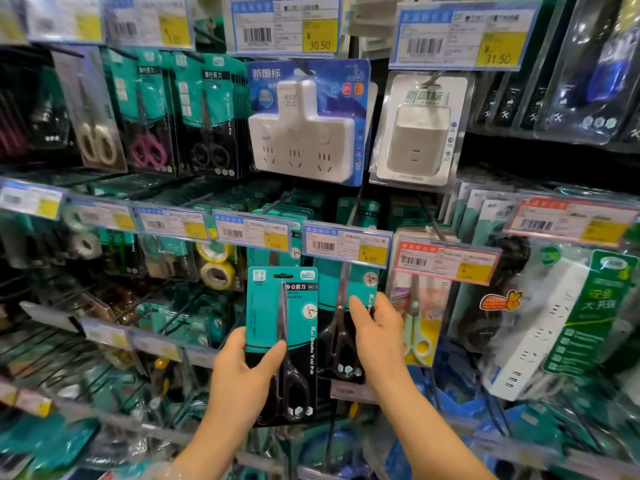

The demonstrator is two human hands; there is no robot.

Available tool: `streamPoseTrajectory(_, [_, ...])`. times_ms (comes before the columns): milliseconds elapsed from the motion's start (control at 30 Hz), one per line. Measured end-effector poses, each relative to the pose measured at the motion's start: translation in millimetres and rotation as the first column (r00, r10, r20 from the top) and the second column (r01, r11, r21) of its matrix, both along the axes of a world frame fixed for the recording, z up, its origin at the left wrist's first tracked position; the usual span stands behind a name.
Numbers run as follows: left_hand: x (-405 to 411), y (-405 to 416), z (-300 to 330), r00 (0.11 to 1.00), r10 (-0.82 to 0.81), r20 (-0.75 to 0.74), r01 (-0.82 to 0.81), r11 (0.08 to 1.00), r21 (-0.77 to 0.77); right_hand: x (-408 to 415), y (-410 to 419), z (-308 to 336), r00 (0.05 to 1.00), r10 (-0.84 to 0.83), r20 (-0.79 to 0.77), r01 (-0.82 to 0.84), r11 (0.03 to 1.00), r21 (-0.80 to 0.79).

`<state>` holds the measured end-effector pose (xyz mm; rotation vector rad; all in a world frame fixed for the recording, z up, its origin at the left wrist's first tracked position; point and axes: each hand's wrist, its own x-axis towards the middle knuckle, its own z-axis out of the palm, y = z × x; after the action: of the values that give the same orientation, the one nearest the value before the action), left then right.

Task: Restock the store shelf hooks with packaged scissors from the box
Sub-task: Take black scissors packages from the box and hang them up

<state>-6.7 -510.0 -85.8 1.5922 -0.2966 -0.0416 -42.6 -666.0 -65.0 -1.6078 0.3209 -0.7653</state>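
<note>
My left hand [242, 368] grips a teal and black pack of black scissors [280, 320], thumb across its front, held upright just below the price tags. My right hand [377, 337] holds the right edge of a like scissors pack [341, 323] that hangs on the hook under the 4.00 tag [346, 244]. The two packs sit side by side, the held one in front and to the left. More teal scissors packs [287, 216] hang on the hook behind the 5.50 tag. The box is out of view.
White socket adapters [304, 129] hang above. Child scissors [417, 327] and a power strip pack [568, 323] hang to the right. Tape rolls [218, 271] and bare wire hooks [145, 313] lie to the left. Price tag strips jut out at each hook's end.
</note>
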Motion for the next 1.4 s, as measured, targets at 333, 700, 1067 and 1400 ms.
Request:
streamPoseTrajectory(333, [-1, -7, -2, 1.000, 0.006, 0.013, -0.005, 1.000, -0.027, 38, -23, 17, 0.955, -0.159, -0.250, 0.127, 0.982, -0.139])
streamPoseTrajectory(700, [-2, -21, -6, 0.997, 0.017, 0.069, -0.013, 0.998, -0.057, 23, 4, 0, 0.958, -0.164, -0.234, 0.120, 0.973, -0.195])
streamPoseTrajectory(1067, [9, -49, 10, 0.965, -0.145, 0.218, 0.138, 0.989, 0.047, -10, -3, -2, 0.997, 0.076, 0.026, -0.066, 0.955, -0.289])
streamPoseTrajectory(1400, [23, -64, 28, 0.957, -0.208, 0.202, 0.226, 0.971, -0.070, 2, -15, 18, 0.991, 0.015, 0.134, 0.042, 0.912, -0.409])
